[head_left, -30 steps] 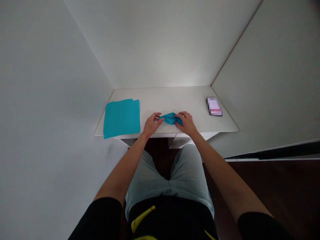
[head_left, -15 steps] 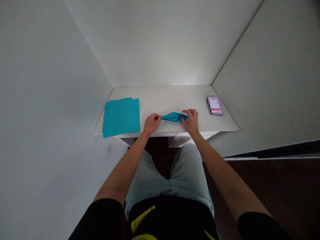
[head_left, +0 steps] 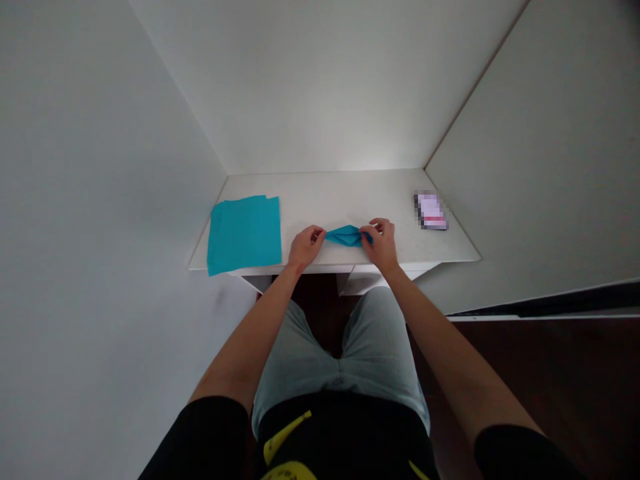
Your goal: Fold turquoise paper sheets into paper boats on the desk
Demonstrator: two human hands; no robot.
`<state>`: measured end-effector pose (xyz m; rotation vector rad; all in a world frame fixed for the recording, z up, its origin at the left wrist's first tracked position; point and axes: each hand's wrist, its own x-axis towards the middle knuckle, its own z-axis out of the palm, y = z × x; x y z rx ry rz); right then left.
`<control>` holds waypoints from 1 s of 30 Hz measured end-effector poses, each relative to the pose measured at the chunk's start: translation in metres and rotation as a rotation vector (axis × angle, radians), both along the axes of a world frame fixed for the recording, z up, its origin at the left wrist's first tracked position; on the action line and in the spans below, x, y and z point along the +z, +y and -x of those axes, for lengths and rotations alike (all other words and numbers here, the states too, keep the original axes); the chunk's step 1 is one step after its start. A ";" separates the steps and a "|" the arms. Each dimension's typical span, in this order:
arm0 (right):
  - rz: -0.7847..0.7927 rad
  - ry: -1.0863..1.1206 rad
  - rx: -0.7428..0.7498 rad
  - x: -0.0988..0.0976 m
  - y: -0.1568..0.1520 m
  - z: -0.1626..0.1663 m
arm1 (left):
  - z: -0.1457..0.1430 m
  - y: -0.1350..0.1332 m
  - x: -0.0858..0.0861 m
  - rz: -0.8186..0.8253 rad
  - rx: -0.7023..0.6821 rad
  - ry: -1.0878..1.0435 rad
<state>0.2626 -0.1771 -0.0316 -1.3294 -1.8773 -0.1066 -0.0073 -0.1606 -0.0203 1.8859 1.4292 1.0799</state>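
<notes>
Where our jeans (head_left: 340, 373) show below the white desk (head_left: 320, 197), our left hand (head_left: 306, 247) pinches one tip of the folded blue paper (head_left: 344, 235) and our right hand (head_left: 381, 245) grasps its other end near the front edge, between flat blue sheets (head_left: 245, 233) leftward and a pixelated phone-like device (head_left: 431, 211) rightward, before the back wall (head_left: 325, 87).

We see dim light, brightest low on the far wall (head_left: 370, 143), a dark near-right floor (head_left: 565, 373) and a pixelated phone (head_left: 431, 211).
</notes>
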 end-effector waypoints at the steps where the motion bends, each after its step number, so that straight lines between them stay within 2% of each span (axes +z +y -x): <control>1: 0.002 0.003 -0.010 -0.001 0.001 0.000 | 0.000 0.000 0.000 0.000 0.007 -0.008; 8: 0.015 0.085 -0.146 -0.007 0.007 -0.002 | -0.001 0.000 -0.006 -0.051 0.151 -0.022; 13: 0.095 0.172 -0.131 -0.012 0.014 -0.006 | -0.001 0.001 -0.008 -0.067 0.140 0.007; 17: 0.118 0.207 -0.041 -0.013 0.014 -0.007 | 0.000 0.001 -0.009 -0.157 0.127 0.040; 22: 0.192 0.198 0.176 -0.013 0.011 -0.006 | 0.001 -0.002 -0.007 -0.315 0.035 0.209; 25: 0.183 0.195 0.251 -0.010 0.010 -0.007 | -0.001 -0.004 -0.006 -0.313 -0.023 0.339; 30: 0.201 0.280 0.300 -0.003 0.008 -0.006 | -0.004 -0.006 -0.005 -0.259 0.020 0.422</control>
